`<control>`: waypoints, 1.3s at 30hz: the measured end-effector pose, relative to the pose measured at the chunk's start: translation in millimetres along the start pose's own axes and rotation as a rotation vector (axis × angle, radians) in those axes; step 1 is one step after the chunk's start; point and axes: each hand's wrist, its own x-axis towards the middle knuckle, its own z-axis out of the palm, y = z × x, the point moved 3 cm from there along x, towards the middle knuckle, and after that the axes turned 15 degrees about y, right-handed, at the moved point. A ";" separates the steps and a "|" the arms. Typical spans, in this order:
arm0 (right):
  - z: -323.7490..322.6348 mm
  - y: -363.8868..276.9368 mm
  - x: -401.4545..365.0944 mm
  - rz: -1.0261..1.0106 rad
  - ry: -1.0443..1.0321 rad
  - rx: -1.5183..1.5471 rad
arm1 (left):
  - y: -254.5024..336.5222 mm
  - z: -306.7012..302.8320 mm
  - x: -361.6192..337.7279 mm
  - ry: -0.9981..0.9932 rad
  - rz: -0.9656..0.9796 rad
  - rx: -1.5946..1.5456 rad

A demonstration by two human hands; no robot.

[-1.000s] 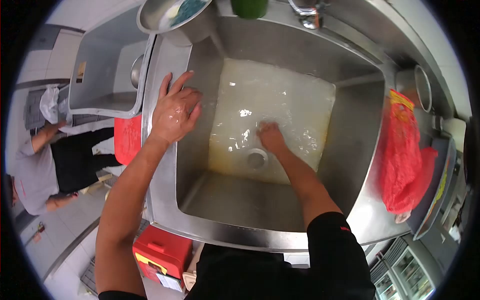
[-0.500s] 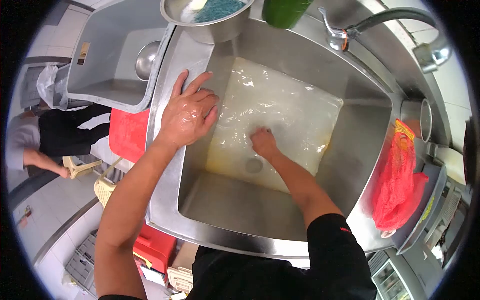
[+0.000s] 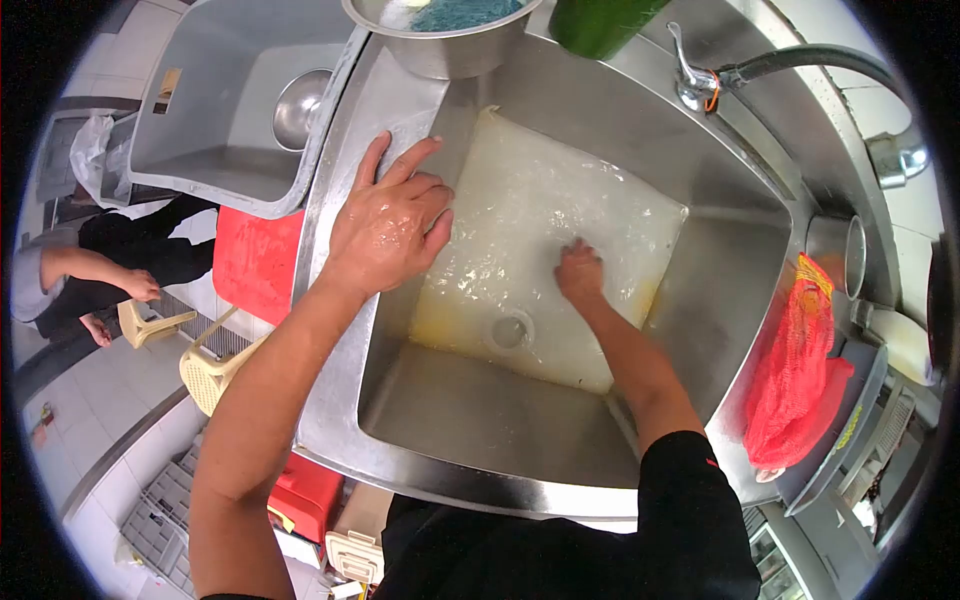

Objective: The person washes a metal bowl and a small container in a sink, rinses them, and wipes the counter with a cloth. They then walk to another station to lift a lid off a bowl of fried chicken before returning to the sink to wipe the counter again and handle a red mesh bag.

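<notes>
My left hand (image 3: 390,230), wet on its back, rests with fingers spread on the left rim of a steel sink (image 3: 470,490). Nothing is in it. My right hand (image 3: 580,270) dips into cloudy water (image 3: 540,190) that covers the sink's bottom. Its fingertips are partly under the surface and blurred, so whether they hold anything cannot be made out. The round drain (image 3: 508,330) shows through the water, to the lower left of that hand. Yellowish water lies along the near left edge.
A steel bowl (image 3: 450,50) with a blue-green scrubber and a green container (image 3: 600,25) stand at the back rim. The faucet (image 3: 695,80) is at back right. A red mesh bag (image 3: 795,380) lies right; a grey tub (image 3: 240,110) stands left. Another person (image 3: 90,260) is further left.
My right hand has moved right and slightly up through the water. The drain shows more clearly. My left hand stays on the rim. The other person's hand has come away from the stool.
</notes>
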 end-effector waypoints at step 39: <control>-409.5 393.9 -138.6 0.551 1.007 0.889 | 18.5 -6.7 -1.3 0.007 0.002 -0.026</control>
